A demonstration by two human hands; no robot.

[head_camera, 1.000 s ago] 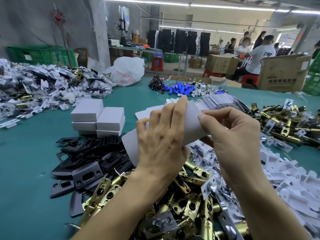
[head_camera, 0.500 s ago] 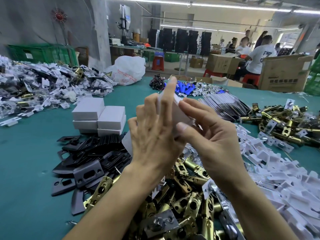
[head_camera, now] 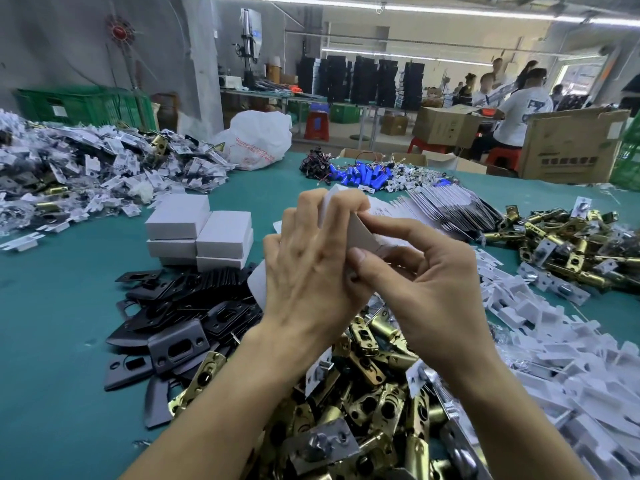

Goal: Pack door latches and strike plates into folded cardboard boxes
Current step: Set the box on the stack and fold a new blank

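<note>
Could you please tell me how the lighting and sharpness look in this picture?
In the head view, ceiling strip lights give even light with soft shadows; the left hand, right hand and white cardboard they grip look sharp; the workers behind are soft.

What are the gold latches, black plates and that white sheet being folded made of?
The latches: apparently metal, shiny brass-toned plating, glinting; black plates: probably stamped metal, matte dark coating, punched holes; white sheet: thin cardboard, creased sharply where folded.
</note>
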